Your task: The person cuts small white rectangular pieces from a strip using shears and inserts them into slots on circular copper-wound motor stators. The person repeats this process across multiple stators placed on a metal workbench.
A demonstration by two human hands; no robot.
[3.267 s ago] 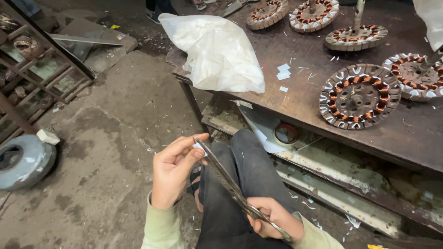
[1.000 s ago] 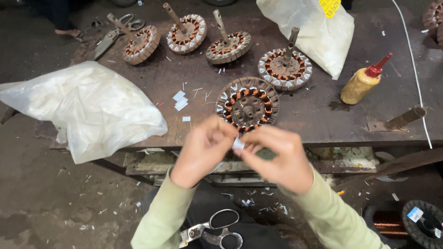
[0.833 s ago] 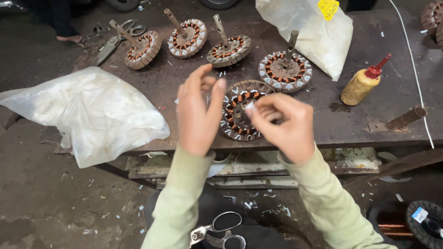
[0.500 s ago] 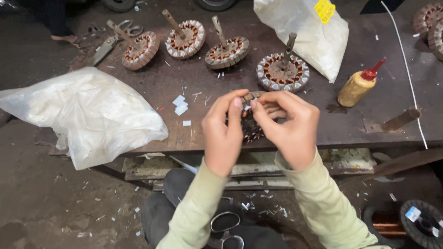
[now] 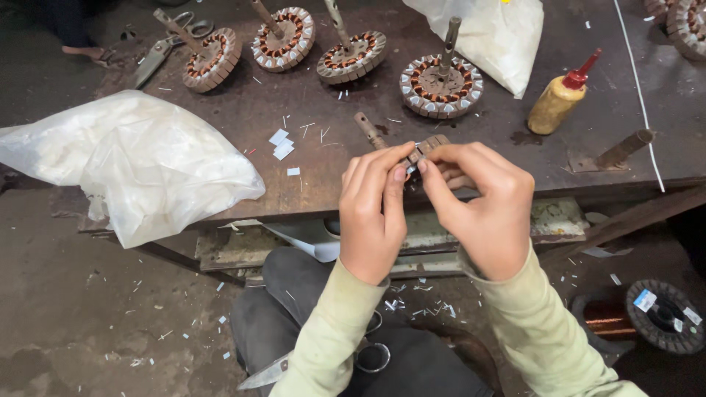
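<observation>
Both hands have drawn closer together over the near edge of the worktop (image 5: pixel 309 125) since half a second ago, now all but covering the wound stator (image 5: pixel 430 145) they work on, of which only a sliver of its toothed rim shows between the fingertips. Left hand (image 5: pixel 373 213) sits at about seven o'clock from that sliver, its fingers (image 5: pixel 397 173) pressed together and curled onto the stator's edge. Right hand (image 5: pixel 482 209) sits at about five o'clock, thumb and forefinger pinching at the rim; whether a small white slip lies between them I cannot tell. At twelve o'clock from the hands stands a stator on a spindle (image 5: pixel 441 84), with three more stators (image 5: pixel 283 37) in a row running toward ten o'clock. A yellow squeeze bottle with a red nozzle (image 5: pixel 560 103) lies at two o'clock, near a white plastic bag (image 5: pixel 485 29). A larger crumpled plastic bag (image 5: pixel 132 162) lies at nine o'clock, hanging over the worktop's edge. Small white paper slips (image 5: pixel 280 144) lie scattered between it and the hands. Scissors (image 5: pixel 323 362) rest on the person's lap at six o'clock, and a spool of copper wire (image 5: pixel 658 316) sits on the floor at four o'clock.
</observation>
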